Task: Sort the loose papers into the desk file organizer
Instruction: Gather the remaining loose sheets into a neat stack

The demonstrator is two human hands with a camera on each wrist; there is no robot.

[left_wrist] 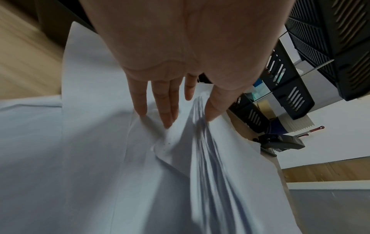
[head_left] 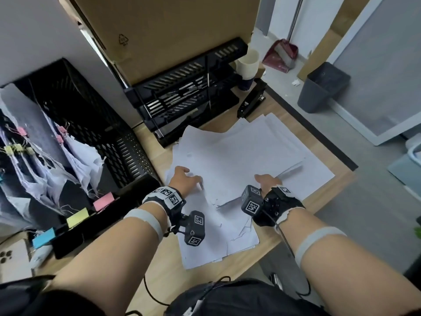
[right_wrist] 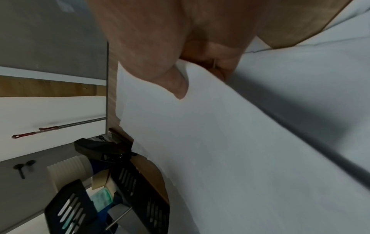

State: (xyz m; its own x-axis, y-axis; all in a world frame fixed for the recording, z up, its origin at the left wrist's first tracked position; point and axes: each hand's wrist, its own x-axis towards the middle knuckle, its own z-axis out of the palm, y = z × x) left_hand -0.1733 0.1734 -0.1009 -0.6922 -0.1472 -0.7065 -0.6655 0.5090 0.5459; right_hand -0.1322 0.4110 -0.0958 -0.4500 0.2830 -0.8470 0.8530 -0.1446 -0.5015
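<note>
Loose white papers (head_left: 239, 156) lie spread over the wooden desk (head_left: 328, 190) in the head view. My left hand (head_left: 185, 179) rests on their left side; in the left wrist view its straight fingers (left_wrist: 168, 110) press down on a rumpled sheet (left_wrist: 100, 158). My right hand (head_left: 266, 180) grips the near edge of a lifted sheet (right_wrist: 240, 142), thumb (right_wrist: 176, 83) on top and fingers hidden beneath. A black stacked tray organizer (head_left: 189, 87) stands behind the papers. A black mesh file rack (head_left: 95, 124) holding clipped paper bundles stands at the left.
A black stapler (head_left: 251, 102) and a cream cup (head_left: 247, 62) sit right of the trays, with a cardboard box (head_left: 170, 30) behind. Coloured sticky pads (head_left: 78, 216) line the rack's front. The desk's right edge drops to the floor, where a grey bin (head_left: 323, 86) stands.
</note>
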